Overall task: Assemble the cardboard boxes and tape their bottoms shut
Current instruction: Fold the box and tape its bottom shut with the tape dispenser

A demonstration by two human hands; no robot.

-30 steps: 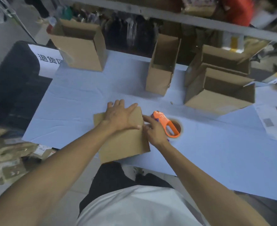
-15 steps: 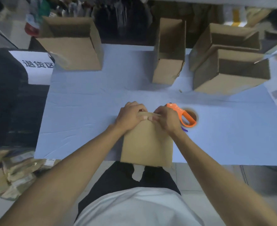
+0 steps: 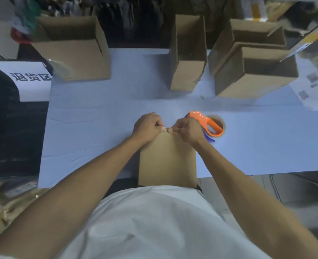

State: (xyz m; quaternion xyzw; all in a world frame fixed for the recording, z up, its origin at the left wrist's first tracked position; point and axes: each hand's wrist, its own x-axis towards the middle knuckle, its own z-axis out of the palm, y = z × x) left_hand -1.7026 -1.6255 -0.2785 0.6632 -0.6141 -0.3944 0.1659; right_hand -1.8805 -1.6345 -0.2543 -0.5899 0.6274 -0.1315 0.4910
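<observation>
A flat, folded cardboard box (image 3: 166, 159) lies at the near edge of the table, its near end hanging over the edge toward my body. My left hand (image 3: 148, 128) and my right hand (image 3: 187, 130) both pinch its far edge, fingers curled and thumbs almost touching at the middle. An orange tape dispenser (image 3: 207, 124) with a roll of brown tape lies on the table just right of my right hand.
The light blue table (image 3: 98, 124) carries several assembled open boxes along the back: one at the left (image 3: 76, 53), a narrow one (image 3: 188, 58) in the middle, two at the right (image 3: 253, 71). A printed sheet (image 3: 311, 90) lies far right. A white sign (image 3: 29, 79) is at the left.
The flat box was turned and pulled toward me, lengthwise over the table edge. My left hand went from lying flat on it to pinching its far edge, and my right hand joined it.
</observation>
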